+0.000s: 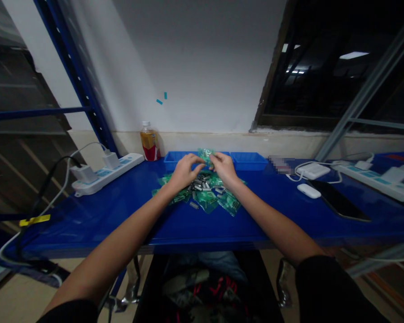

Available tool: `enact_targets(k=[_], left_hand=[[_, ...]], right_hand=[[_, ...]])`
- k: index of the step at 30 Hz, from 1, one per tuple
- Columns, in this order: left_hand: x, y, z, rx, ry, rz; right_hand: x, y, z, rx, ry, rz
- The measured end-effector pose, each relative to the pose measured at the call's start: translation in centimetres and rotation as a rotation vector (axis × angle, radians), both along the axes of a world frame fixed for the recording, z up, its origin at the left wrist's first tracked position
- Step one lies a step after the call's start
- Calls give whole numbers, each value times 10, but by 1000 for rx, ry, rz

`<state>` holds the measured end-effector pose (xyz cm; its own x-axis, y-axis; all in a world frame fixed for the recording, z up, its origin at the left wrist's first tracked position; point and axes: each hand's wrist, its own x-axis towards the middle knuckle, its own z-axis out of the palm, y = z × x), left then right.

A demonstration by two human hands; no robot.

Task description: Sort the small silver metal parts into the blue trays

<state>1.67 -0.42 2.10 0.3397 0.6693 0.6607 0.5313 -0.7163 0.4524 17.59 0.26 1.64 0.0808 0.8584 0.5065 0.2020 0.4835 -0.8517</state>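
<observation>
A small clear-green plastic bag point(205, 154) is raised above the middle of the blue table, and my right hand point(224, 167) pinches it at its right side. My left hand point(186, 170) is just left of the bag, its thumb and forefinger apart with nothing visible between them. Below both hands lies a loose heap of small silvery metal cylinders point(202, 184). Around and under that heap are several more green plastic bags point(207, 200), some with small pieces in them. One cylinder point(194, 205) lies apart at the front of the heap.
Blue plastic trays point(249, 160) stand against the wall behind my hands. A drink bottle point(149, 142) is at the back left, near a white power strip point(97, 180). To the right are a phone point(338, 199), a white case point(309, 190), cables and another power strip point(379, 179).
</observation>
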Motion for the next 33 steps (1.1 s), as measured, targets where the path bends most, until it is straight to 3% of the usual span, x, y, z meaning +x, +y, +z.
enact_targets(k=[4,6,9,11,15,17,19,21,26,30,33], left_hand=[[-2,13,-2,-452,-400,-9],[-6,19,-2,-572,-480,-11],[-12,22,0,-563,-507,32],[-15,20,3,-420,-498,92],[-26,15,14,106,-388,253],[-32,17,22,274,-340,288],[-38,24,28,345,-245,334],[-44,32,32,308,-68,407],[-64,40,29,44,326,602],[-79,40,20,-268,560,555],[-74,40,11,-325,605,436]], right_hand=[[5,-7,-3,331,-457,-84],[5,-8,-6,425,-604,-74],[3,-8,-9,442,-619,-82],[0,-7,-10,375,-563,-134],[-2,-5,-8,232,-511,-212],[-2,-4,-7,225,-560,-206],[-1,-4,-7,240,-640,-188],[-1,-4,-8,252,-726,-164],[-1,-5,-11,252,-857,-130],[2,-3,-13,200,-947,-135],[6,0,-16,167,-989,-150]])
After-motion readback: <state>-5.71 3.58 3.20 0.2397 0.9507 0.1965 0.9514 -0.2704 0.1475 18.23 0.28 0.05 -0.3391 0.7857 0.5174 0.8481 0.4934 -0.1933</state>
